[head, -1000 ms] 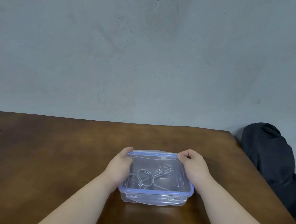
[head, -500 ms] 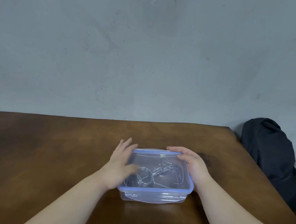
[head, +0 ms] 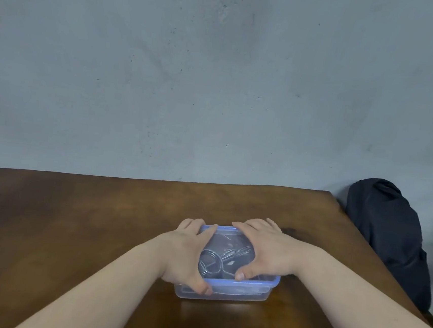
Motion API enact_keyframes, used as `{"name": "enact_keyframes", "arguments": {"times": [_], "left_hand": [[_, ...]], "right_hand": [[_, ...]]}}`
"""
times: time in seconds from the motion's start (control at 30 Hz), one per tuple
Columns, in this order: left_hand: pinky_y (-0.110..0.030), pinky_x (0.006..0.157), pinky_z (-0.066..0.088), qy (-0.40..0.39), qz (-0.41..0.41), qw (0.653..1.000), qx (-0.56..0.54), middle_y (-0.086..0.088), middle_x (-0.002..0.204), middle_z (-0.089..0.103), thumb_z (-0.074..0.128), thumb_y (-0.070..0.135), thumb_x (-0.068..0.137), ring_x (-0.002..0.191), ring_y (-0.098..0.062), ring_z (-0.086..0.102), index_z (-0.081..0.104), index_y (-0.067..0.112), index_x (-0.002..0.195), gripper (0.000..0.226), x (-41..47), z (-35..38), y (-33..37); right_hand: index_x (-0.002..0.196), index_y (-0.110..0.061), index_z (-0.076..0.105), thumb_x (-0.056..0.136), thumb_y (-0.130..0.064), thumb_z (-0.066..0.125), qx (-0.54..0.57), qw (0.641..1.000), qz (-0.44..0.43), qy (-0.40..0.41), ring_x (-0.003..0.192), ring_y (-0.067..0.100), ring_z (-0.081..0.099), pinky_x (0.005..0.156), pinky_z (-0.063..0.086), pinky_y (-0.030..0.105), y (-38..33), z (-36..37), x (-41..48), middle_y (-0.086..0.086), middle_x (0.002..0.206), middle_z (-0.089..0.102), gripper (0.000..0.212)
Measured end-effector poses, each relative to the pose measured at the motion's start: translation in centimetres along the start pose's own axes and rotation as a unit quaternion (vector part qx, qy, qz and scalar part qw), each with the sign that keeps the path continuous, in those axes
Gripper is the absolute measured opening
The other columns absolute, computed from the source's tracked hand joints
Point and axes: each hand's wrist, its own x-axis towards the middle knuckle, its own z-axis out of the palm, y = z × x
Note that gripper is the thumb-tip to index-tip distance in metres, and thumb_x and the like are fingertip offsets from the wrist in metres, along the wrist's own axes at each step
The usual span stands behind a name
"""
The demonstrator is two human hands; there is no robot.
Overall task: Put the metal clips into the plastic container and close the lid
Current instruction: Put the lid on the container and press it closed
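A clear plastic container (head: 226, 294) with a blue-rimmed lid (head: 270, 281) sits on the wooden table near its front middle. Metal wire clips (head: 216, 261) lie inside and show through the lid. My left hand (head: 188, 256) lies flat over the lid's left half, thumb curled down over the front left corner. My right hand (head: 262, 250) is spread over the right half, thumb resting near the front rim. Both palms hide much of the lid and the far rim.
The brown wooden table (head: 71, 229) stretches far to the left and back to a grey wall. A dark bag (head: 388, 238) stands beyond the table's right edge.
Both hands have moved from the container's far corners and sides onto the top of the lid, palms now flat over it. The container has stayed in place.
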Motion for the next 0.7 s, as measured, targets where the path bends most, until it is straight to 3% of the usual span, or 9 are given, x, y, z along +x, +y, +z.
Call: {"name": "enact_keyframes", "arguments": {"times": [0.13,0.23,0.4,0.57,0.7], "left_hand": [[-0.044,0.127,0.03,-0.006,-0.014,1.0,-0.009,-0.001,0.174,-0.003,0.074,0.066,0.071,0.161,-0.021,-0.01,-0.007,0.019,0.168,0.134,-0.2,0.4,0.4],[-0.044,0.128,0.027,0.003,-0.028,0.999,-0.015,-0.002,0.176,-0.016,0.071,0.062,0.074,0.16,-0.019,-0.025,-0.009,0.016,0.168,0.131,-0.6,0.9,0.9],[-0.039,0.127,0.03,0.031,-0.029,0.999,-0.01,-0.005,0.176,-0.02,0.063,0.052,0.082,0.159,-0.022,-0.027,-0.008,0.014,0.168,0.117,-0.9,1.6,1.4],[-0.037,0.128,0.027,0.056,-0.018,0.998,-0.021,0.0,0.176,-0.021,0.061,0.053,0.088,0.159,-0.021,-0.026,-0.009,0.016,0.168,0.113,-1.3,2.4,1.2],[-0.032,0.128,0.022,0.069,-0.001,0.996,-0.059,0.006,0.175,-0.022,0.068,0.049,0.091,0.159,-0.015,-0.025,-0.011,0.018,0.168,0.114,-1.8,2.7,1.0]], "right_hand": [[0.16,-0.03,-0.006,0.066,-0.085,0.063,-0.013,0.999,-0.002,-0.047,0.154,0.014,-0.02,0.125,-0.005,0.054,-0.3,-0.3,-0.7,-0.005,0.171,-0.003,0.129],[0.159,-0.029,-0.014,0.065,-0.074,0.073,-0.028,0.997,0.011,-0.071,0.148,0.01,-0.034,0.127,0.008,0.049,-1.1,0.3,-1.8,-0.01,0.168,-0.024,0.136],[0.162,-0.025,-0.004,0.069,-0.047,0.073,-0.019,1.0,0.012,0.012,0.153,0.01,-0.016,0.114,0.033,0.028,-1.9,1.3,-2.5,-0.007,0.169,-0.015,0.123],[0.162,-0.027,-0.005,0.071,-0.041,0.071,0.0,1.0,0.02,0.024,0.15,0.004,-0.028,0.121,0.027,0.033,-1.7,2.0,-2.6,-0.011,0.169,-0.02,0.119],[0.163,-0.025,0.005,0.073,-0.037,0.073,0.025,0.998,0.006,0.053,0.149,0.001,-0.027,0.119,0.023,0.026,-1.5,2.6,-2.7,-0.014,0.169,-0.016,0.113]]}}
